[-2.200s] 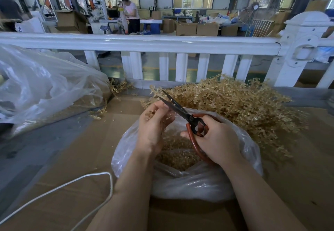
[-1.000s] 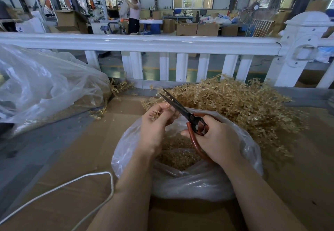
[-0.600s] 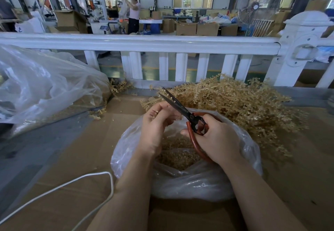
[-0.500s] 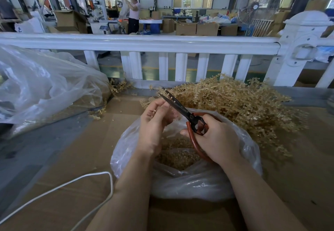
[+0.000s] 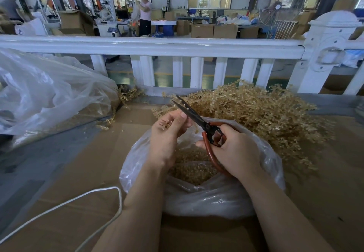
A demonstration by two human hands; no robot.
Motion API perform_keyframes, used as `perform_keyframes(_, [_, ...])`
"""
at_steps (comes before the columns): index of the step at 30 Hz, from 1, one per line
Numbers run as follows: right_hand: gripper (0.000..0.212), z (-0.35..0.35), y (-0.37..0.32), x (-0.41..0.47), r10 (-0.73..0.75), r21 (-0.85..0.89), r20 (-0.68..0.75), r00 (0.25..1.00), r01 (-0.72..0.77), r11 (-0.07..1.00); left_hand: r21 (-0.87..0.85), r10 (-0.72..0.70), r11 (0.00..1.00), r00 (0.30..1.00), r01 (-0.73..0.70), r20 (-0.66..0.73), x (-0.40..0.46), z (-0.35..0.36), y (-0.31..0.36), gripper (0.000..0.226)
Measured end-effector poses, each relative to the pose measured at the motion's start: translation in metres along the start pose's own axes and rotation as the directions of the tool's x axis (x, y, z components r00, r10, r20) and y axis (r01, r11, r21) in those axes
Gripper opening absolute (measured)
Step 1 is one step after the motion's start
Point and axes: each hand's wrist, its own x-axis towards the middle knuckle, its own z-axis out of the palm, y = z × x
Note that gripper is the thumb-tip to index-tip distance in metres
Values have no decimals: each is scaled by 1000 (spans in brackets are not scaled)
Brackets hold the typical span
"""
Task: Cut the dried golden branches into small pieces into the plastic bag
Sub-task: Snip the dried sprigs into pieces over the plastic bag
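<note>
A clear plastic bag [image 5: 206,200] sits open on the cardboard in front of me, with small golden cut pieces [image 5: 192,170] in its bottom. Over the bag, my left hand [image 5: 167,133] pinches a short golden sprig [image 5: 164,123] between thumb and fingers. My right hand [image 5: 234,151] grips black scissors with red-brown loop handles [image 5: 199,118]; the blades lie nearly together and point up-left, right beside my left fingertips. A big heap of dried golden branches [image 5: 262,117] lies behind and to the right of the bag.
A large crumpled clear bag [image 5: 49,94] with golden bits lies at the left. A white cord [image 5: 82,198] loops over the cardboard [image 5: 88,163] at lower left. A white railing [image 5: 177,46] closes the far edge. People work in the hall beyond.
My left fingers shifted on the sprig and lifted it slightly toward the blades. The scissor blades opened and came nearly together again. The right hand stayed over the bag.
</note>
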Motion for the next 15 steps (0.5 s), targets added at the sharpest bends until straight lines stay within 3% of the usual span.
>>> perform_keyframes(6, [74,0,-1,0,3,-12,-5,1000,-3,1000,60,10,998,999,-12,39,0,-3,-3,7])
perform_keyframes(11, [58,0,0,-1,-19,-4,-13,1000,19,1000,56,-3,998,999,0,43,0,-3,-3,8])
perform_keyframes(15, [66,1,2,-1,-34,-11,-15,999,34,999,-1,18,1000,1000,-18,12,0,0,-4,14])
